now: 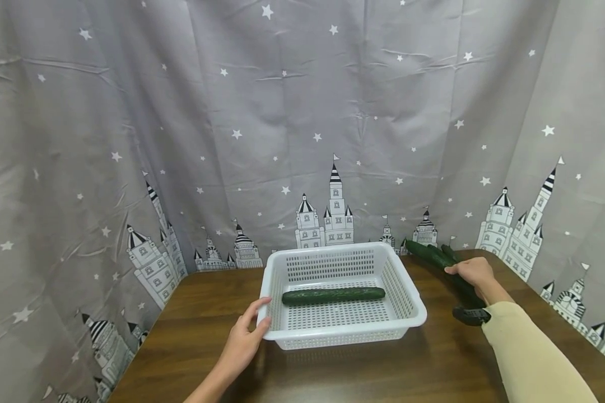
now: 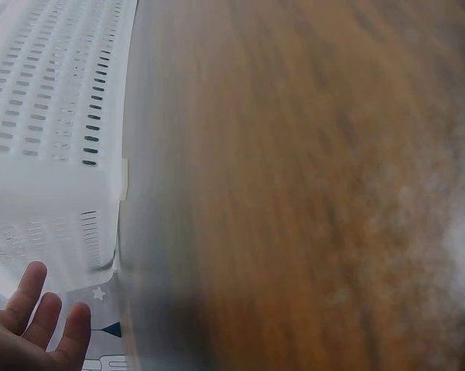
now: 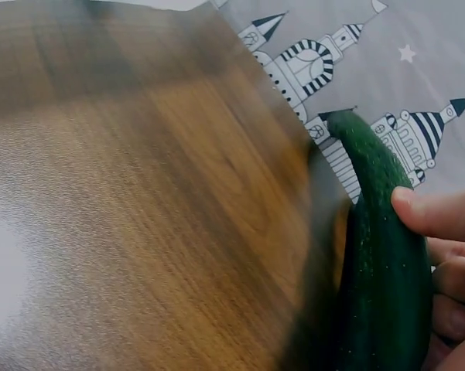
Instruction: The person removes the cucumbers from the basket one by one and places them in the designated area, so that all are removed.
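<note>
A white perforated plastic basket (image 1: 343,342) stands on the wooden table, with one dark green cucumber (image 1: 333,296) lying lengthwise inside. At the basket's left rim is my left hand (image 1: 242,340), its index finger and thumb touching the edge. The left wrist view shows other fingers (image 2: 76,328) of that hand loosely extended beside the basket wall. To the right of the basket, my right hand (image 1: 476,272) grips a cucumber (image 3: 391,263), thumb on its upper side. Another cucumber (image 1: 450,253) lies close by and is partly hidden behind the held one.
A grey curtain (image 1: 312,112) with stars and castles hangs behind the brown table (image 1: 206,319) and along both sides. A black band-like object (image 1: 469,316) sits at the right sleeve's cuff. Table surface extends in front of the basket.
</note>
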Motion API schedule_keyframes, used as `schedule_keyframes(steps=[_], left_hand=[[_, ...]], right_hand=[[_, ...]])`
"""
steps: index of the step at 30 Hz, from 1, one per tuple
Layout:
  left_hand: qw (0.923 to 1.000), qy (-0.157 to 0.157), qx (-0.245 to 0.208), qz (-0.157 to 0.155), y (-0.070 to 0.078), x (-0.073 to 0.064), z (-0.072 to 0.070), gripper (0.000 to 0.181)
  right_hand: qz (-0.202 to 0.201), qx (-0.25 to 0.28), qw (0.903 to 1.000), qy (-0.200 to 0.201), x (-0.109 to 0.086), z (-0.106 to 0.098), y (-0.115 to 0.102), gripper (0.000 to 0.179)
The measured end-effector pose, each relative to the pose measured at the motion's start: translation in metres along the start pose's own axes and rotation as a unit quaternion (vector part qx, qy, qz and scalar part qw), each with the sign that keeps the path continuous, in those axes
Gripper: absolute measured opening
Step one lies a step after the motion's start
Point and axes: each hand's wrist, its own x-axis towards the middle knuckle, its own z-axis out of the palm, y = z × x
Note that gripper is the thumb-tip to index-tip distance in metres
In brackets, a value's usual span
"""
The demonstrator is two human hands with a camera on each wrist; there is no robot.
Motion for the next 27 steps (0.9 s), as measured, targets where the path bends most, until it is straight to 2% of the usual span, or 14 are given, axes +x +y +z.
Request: schedule_keyframes(steps=[3, 7, 11, 16, 22, 27], left_hand=[[1.0000, 0.002, 0.000, -0.001, 0.000, 0.001, 0.000, 0.040], [1.0000, 0.003, 0.002, -0.002, 0.000, 0.002, 0.000, 0.041], [1.0000, 0.002, 0.000, -0.003, 0.000, 0.001, 0.001, 0.041], [1.0000, 0.002, 0.001, -0.007, -0.002, 0.000, 0.001, 0.040], [1.0000, 0.002, 0.001, -0.004, -0.003, -0.002, 0.001, 0.040], [0.9999, 0.004, 0.010, -0.005, -0.002, 0.000, 0.002, 0.040]], right_hand=[[-0.005, -0.016, 0.9998, 0.013, -0.002, 0.002, -0.002, 0.042], [-0.009, -0.068, 0.9971, 0.032, -0.004, 0.006, -0.005, 0.041], [0.021, -0.108, 0.9926, 0.050, -0.007, 0.013, -0.005, 0.046], [0.052, -0.130, 0.9884, 0.059, -0.007, 0.024, -0.002, 0.050], [0.063, -0.141, 0.9863, 0.057, -0.006, 0.031, 0.008, 0.050], [0.062, -0.151, 0.9841, 0.071, -0.005, 0.034, 0.010, 0.050]])
